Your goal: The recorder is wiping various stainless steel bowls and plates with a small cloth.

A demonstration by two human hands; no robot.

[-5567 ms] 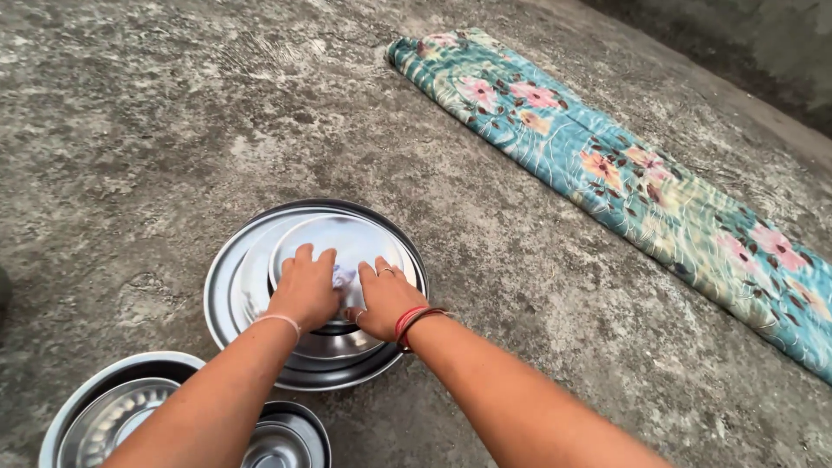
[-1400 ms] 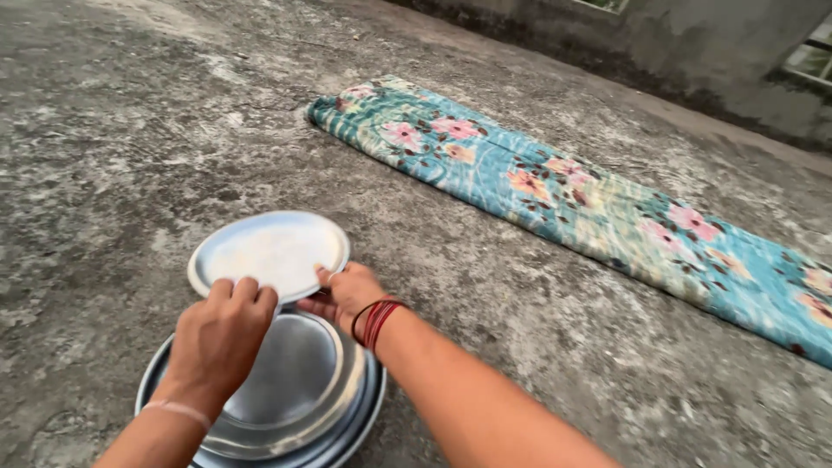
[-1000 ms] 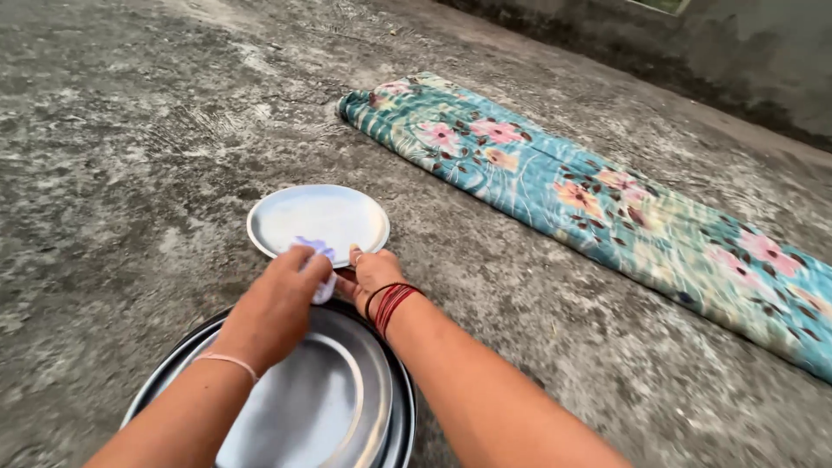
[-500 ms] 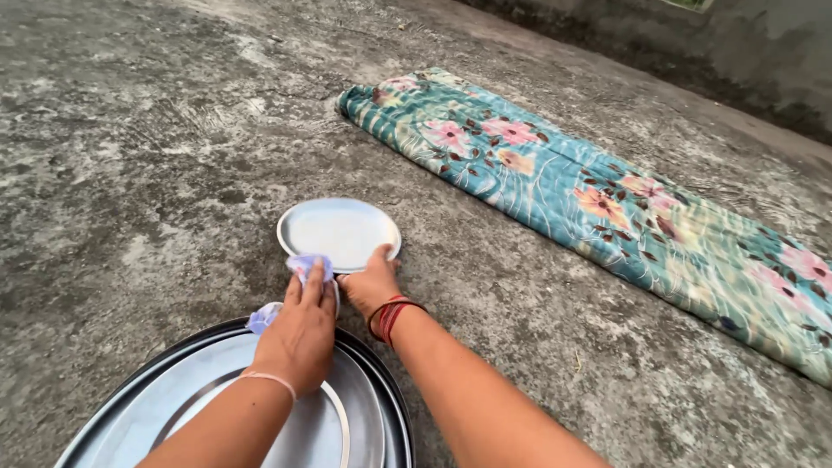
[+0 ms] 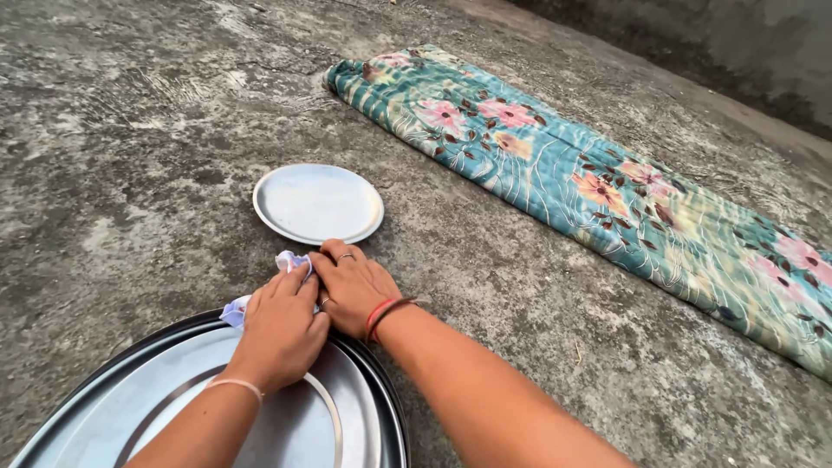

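Rough grey concrete floor (image 5: 130, 130), a low wall beyond. The left hand (image 5: 277, 328) curls its grip on a pale cloth (image 5: 260, 286) over the stacked steel trays (image 5: 364, 407); the right hand (image 5: 351, 284) lies loosely curled beside it, touching. A steel plate (image 5: 318, 203) sits just ahead, a floral mat (image 5: 607, 191) farther right.
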